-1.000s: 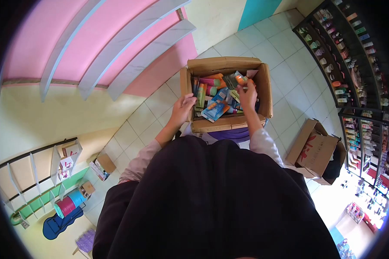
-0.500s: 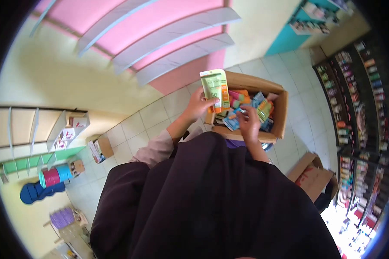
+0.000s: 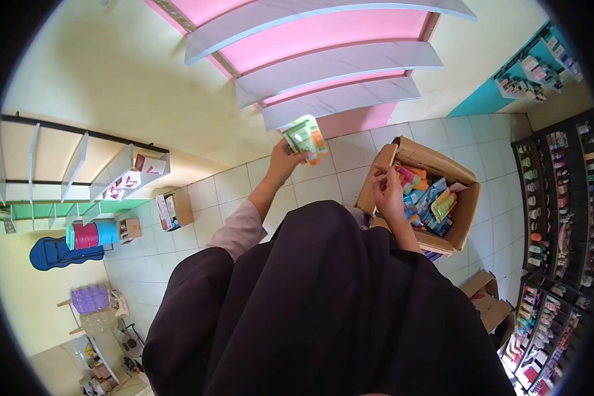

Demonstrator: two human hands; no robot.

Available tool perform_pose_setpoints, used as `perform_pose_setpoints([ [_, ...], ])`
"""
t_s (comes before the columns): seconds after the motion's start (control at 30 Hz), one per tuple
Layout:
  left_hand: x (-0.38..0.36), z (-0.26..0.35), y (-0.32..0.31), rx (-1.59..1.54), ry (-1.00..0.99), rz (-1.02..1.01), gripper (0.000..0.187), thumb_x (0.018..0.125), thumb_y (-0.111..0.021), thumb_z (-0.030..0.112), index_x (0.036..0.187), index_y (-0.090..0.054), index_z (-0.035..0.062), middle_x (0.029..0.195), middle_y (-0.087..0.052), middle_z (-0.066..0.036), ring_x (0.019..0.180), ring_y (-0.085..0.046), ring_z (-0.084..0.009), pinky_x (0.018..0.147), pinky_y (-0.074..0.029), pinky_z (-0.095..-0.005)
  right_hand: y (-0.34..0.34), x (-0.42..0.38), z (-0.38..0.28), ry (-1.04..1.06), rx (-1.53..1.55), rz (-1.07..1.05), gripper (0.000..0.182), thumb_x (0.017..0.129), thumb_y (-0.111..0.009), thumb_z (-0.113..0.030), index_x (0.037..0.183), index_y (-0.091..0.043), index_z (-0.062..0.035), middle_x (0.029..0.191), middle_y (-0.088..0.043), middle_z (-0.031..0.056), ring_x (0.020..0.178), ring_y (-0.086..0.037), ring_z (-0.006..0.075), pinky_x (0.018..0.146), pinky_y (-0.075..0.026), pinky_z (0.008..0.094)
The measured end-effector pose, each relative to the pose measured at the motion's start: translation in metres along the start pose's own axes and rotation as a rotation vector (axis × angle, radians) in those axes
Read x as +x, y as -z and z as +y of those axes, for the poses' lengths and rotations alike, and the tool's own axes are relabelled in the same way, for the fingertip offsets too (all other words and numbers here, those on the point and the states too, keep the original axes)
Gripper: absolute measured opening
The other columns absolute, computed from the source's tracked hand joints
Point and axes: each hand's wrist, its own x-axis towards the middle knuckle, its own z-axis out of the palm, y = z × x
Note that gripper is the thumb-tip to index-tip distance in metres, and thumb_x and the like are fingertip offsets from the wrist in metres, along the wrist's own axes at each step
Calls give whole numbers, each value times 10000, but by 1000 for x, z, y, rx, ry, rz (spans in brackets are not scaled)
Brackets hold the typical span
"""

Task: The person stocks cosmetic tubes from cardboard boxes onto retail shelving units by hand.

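My left hand (image 3: 285,160) holds a green and orange sunscreen pack (image 3: 305,140) up in front of the wall shelves. My right hand (image 3: 387,187) is over the near left edge of an open cardboard box (image 3: 470,231), its fingers bent; whether they hold anything is too small to make out. Inside the box lie blue packets (image 3: 429,200), a pink tube (image 3: 409,174) and a yellow-green pack (image 3: 443,206).
Marbled shelves (image 3: 336,59) jut from the pink wall ahead. Stocked dark racks (image 3: 561,191) stand on the right, above another cardboard box (image 3: 488,303). On the left are wall shelves (image 3: 76,168) and a small box (image 3: 178,210) on the tiled floor.
The view has turned to the left. My left hand has carried the pack away from the box, and my right hand has come out from among the packets to the box's edge.
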Motion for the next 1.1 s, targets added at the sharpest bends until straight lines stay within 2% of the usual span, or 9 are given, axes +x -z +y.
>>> perform_pose_setpoints([
  [0.1, 38, -27, 41, 60, -24, 129, 385, 670, -750, 49, 1007, -573, -16, 888, -643, -77, 798, -616, -152, 699, -502, -279, -18, 3, -10, -23, 16, -30, 278, 793, -570, 16, 1063, -521, -29, 855, -547, 89, 613, -523, 160, 564, -443, 265],
  [0.23, 104, -66, 80, 151, -32, 228, 459, 657, -747, 12, 1063, -539, -31, 1004, -621, -98, 892, -603, -161, 782, -486, -282, -34, -10, 2, -117, 3, -11, 258, 797, -566, 19, 1048, -531, -25, 849, -550, 92, 636, -542, 160, 567, -446, 269],
  [0.3, 129, -72, 88, 119, -28, 190, 479, 658, -744, 2, 1082, -523, -39, 1030, -608, -108, 924, -593, -167, 799, -479, -283, -39, -22, 15, -183, 4, 25, 248, 799, -565, 19, 1042, -536, -25, 849, -552, 91, 642, -542, 160, 567, -445, 269],
  [0.43, 179, -74, 71, 144, -60, 158, 413, 665, -761, 40, 1016, -561, -49, 969, -623, -97, 863, -600, -153, 765, -474, -271, -42, -36, 28, -314, -2, 116, 217, 807, -564, 10, 1021, -548, -25, 836, -558, 89, 662, -547, 163, 578, -444, 271],
  [0.57, 214, -78, 52, 173, -90, 140, 398, 654, -773, 41, 990, -575, -39, 938, -620, -85, 840, -594, -138, 745, -465, -254, -46, -45, 38, -328, -74, 235, 210, 808, -571, 0, 1016, -554, -24, 836, -565, 88, 666, -551, 166, 601, -445, 275],
  [0.77, 219, -92, 73, 270, -33, 151, 360, 660, -757, 2, 974, -587, -38, 939, -621, -94, 854, -594, -148, 755, -463, -259, -38, -49, 36, -352, -87, 329, 197, 810, -572, -5, 1006, -558, -20, 836, -567, 84, 674, -545, 160, 610, -441, 274],
  [0.9, 197, -97, 107, 182, -69, 243, 386, 662, -755, 0, 998, -573, -53, 962, -616, -110, 870, -596, -165, 773, -467, -268, -35, -52, 39, -363, -89, 340, 201, 830, -563, -10, 1030, -555, -20, 823, -563, 39, 678, -537, 99, 627, -447, 244],
  [1.03, 186, -109, 137, 158, -52, 275, 392, 664, -757, 3, 1003, -571, -60, 975, -617, -114, 883, -598, -172, 790, -469, -278, -37, -50, 38, -377, -127, 322, 207, 830, -564, -19, 1037, -550, -21, 825, -564, 39, 681, -537, 105, 632, -447, 249],
  [1.1, 188, -120, 150, 189, -54, 270, 393, 666, -756, 1, 1007, -571, -61, 982, -617, -114, 890, -597, -171, 799, -468, -280, -40, -47, 38, -355, -134, 305, 205, 819, -566, -8, 1023, -556, -22, 838, -567, 65, 680, -545, 137, 619, -448, 262],
])
